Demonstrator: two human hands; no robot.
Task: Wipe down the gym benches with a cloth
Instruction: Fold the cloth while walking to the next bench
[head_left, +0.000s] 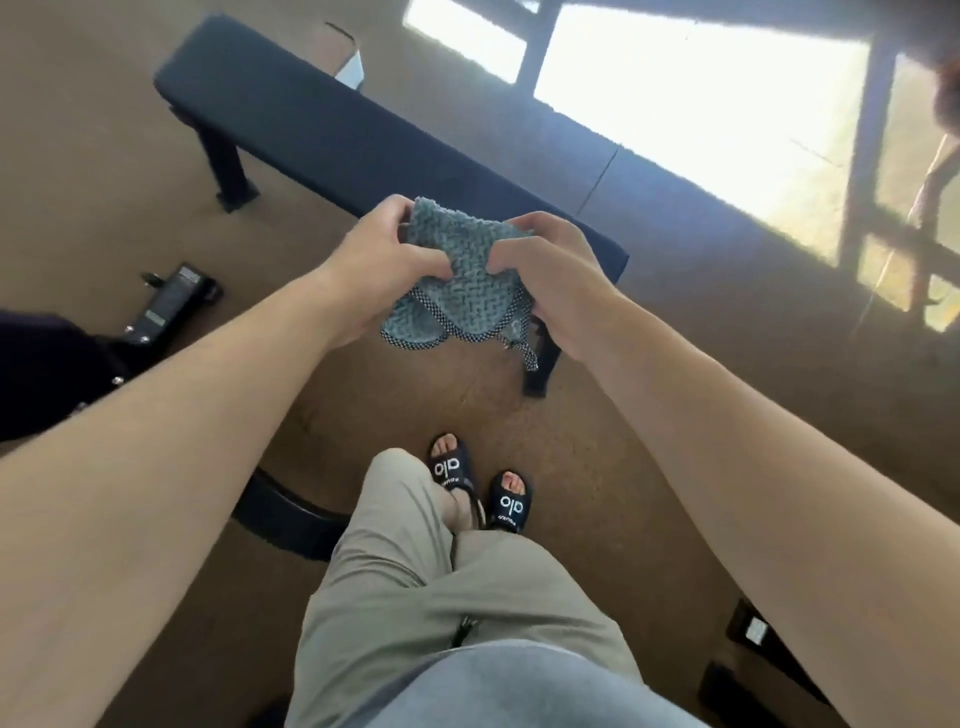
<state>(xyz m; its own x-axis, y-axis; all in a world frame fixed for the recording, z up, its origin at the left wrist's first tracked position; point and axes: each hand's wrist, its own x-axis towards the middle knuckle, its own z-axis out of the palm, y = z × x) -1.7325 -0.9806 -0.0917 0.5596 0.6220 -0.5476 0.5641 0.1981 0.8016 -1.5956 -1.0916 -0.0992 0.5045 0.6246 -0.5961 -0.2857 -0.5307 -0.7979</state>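
I hold a teal knitted cloth (457, 283) with a dotted dark hem in front of me, above the floor. My left hand (379, 270) pinches its left side and my right hand (550, 280) grips its right side; a loose strip of hem dangles below. Just beyond the cloth runs a long flat gym bench (291, 124) with a dark navy pad and black legs, slanting from upper left to the middle. Its near end lies behind my right hand.
Another bench's dark pad (47, 369) and black frame (171, 304) sit at the left edge. A curved black base (291, 512) lies by my left leg. Black equipment (753, 634) is at lower right. Sunlit window patches (691, 114) cover the brown floor at upper right.
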